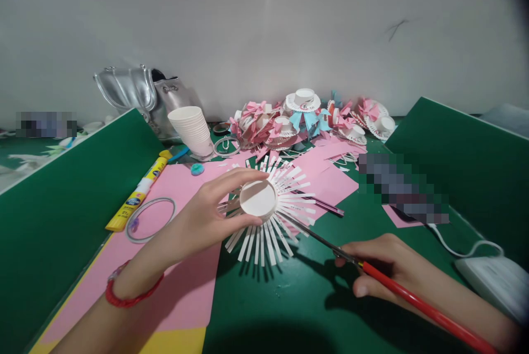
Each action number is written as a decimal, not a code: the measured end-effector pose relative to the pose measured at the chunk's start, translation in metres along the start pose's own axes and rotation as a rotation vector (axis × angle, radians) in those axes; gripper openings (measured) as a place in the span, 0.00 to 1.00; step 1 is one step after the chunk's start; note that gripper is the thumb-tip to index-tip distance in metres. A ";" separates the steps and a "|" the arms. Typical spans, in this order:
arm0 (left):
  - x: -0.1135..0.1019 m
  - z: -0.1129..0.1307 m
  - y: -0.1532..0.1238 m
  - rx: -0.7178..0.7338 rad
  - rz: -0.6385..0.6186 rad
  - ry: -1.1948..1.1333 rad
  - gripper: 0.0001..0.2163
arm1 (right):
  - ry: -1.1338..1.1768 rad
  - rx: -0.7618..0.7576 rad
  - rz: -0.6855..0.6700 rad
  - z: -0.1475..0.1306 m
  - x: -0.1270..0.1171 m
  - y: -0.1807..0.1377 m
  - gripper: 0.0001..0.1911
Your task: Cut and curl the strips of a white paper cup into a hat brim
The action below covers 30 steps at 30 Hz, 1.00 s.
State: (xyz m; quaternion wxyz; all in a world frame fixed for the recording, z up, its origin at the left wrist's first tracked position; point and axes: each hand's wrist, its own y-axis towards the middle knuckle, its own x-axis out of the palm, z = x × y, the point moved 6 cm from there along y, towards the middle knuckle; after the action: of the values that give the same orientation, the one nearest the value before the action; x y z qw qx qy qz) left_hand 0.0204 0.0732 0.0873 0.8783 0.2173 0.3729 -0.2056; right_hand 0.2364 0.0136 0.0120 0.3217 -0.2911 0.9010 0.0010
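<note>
My left hand is closed around the base of a white paper cup whose wall is cut into many strips that fan out like rays. A red bracelet sits on that wrist. My right hand grips red-handled scissors; their blades reach up-left in among the cup's lower right strips. Both hands hover over the green table.
Pink paper sheets lie under my left arm, with a yellow glue tube and a clear ring beside them. A stack of white cups, a silver bag and several finished paper hats stand at the back. Green dividers rise left and right.
</note>
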 end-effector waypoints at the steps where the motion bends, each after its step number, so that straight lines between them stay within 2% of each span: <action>1: 0.000 0.000 0.000 0.001 0.001 0.001 0.21 | 0.005 0.000 0.006 0.000 0.000 0.000 0.24; 7: 0.001 0.000 0.000 0.025 0.001 0.011 0.22 | -0.021 0.004 0.042 -0.003 -0.003 0.001 0.25; 22: 0.000 0.001 0.001 0.037 0.019 0.046 0.21 | 0.002 0.000 -0.031 -0.007 0.004 0.000 0.22; 30: 0.001 0.002 0.001 0.064 0.003 0.060 0.20 | -0.034 -0.021 0.000 -0.008 0.001 -0.001 0.21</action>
State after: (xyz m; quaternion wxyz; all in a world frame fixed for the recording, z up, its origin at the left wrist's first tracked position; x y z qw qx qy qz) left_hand 0.0227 0.0729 0.0884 0.8596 0.2522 0.3919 -0.2094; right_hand 0.2321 0.0107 0.0180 0.3339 -0.2945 0.8953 0.0154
